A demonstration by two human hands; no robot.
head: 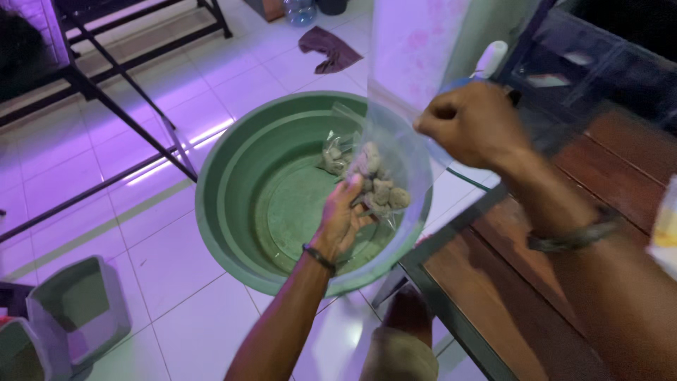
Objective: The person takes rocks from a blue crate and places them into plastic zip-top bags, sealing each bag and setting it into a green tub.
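We looked down from head height onto a white tiled floor [176, 261] washed in purple light. Our left hand [342, 219] reached forward over a large round green basin [233, 190] standing on the floor, its fingers [352, 194] curled up under the bottom of a clear plastic bag [402, 134] and cupping the load inside. That load was a cluster of rough grey-brown lumps [377, 187], which sat at the bag's lowest point, hanging just above the basin's middle. Our right hand [472, 123] was raised higher and to the right, fingers closed in a pinch on the bag's upper edge, holding it stretched upward. A dark band circled each wrist. A second small clear bag [335, 155] with similar lumps lay inside the basin, behind the held one. At our right stood a dark-framed wooden table [508, 233]. A crumpled dark cloth [328, 48] lay on the floor beyond the basin, and two grey-green bins [77, 303] stood at lower left.
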